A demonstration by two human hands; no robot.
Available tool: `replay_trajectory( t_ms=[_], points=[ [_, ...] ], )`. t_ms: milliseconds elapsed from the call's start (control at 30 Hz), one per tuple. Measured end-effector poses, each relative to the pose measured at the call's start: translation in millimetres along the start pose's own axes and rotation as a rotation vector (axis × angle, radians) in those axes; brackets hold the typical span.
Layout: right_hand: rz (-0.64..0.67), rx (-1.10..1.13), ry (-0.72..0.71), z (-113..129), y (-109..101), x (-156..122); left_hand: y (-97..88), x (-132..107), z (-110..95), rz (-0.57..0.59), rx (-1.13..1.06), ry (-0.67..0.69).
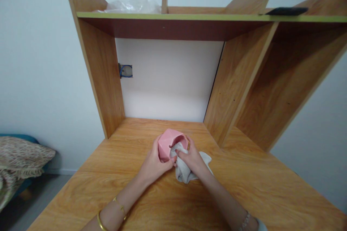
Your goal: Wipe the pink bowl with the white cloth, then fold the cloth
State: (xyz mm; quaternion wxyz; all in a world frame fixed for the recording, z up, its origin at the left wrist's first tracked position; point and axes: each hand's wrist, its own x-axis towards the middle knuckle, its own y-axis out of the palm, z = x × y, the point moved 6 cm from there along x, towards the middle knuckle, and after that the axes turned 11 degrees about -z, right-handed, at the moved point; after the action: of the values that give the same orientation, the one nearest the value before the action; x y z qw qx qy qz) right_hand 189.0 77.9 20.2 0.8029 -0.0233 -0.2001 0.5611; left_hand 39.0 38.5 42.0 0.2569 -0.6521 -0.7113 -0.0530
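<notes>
Pink pot (167, 139), tilted mouth toward the right hand (193, 157), was clasped by the left hand (156, 161); the right, close beside, pinched cloth (184, 170) at its opening. Desk (168, 198) lay beneath both. Bunched cloth, if tugged sharply, could have twisted the pot loose.

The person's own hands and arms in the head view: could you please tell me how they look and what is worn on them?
The left hand and right hand are bare, without gloves. The left wears a smooth gold-coloured bangle and a thinner gold-coloured bracelet; the right has a pale, silvery bracelet beside the edge of a light grey sleeve.
</notes>
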Motion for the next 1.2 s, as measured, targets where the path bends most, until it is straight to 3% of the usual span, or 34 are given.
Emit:
replay_trajectory(
  t_ms=[267,433,533,667,800,967,1067,1200],
  points=[
    [0.040,-0.583,-0.202,16,-16,-1,-6.9,-2,-17,0.056,0.488,0.107],
    [0.127,-0.685,-0.375,32,-9,-13,-9.8,-1,-22,0.122,0.671,0.186],
    [0.154,-0.599,-0.428,36,-7,-17,-11.6,0,-21,0.130,0.673,0.205],
    [0.138,-0.355,-0.369,30,-9,-15,-15.6,2,-18,0.058,0.611,0.177],
    [0.034,-0.119,-0.253,18,-13,-8,-16.9,5,-11,-0.026,0.422,0.103],
    [-0.107,0.080,-0.175,8,-16,1,-0.6,-1,-6,0.005,0.149,0.084],
    [-0.071,0.152,-0.155,5,-10,1,7.2,-5,-7,0.020,0.029,0.100],
    [0.007,0.091,-0.119,7,-2,-1,4.8,-4,-7,0.004,0.032,0.090]
  ],
)
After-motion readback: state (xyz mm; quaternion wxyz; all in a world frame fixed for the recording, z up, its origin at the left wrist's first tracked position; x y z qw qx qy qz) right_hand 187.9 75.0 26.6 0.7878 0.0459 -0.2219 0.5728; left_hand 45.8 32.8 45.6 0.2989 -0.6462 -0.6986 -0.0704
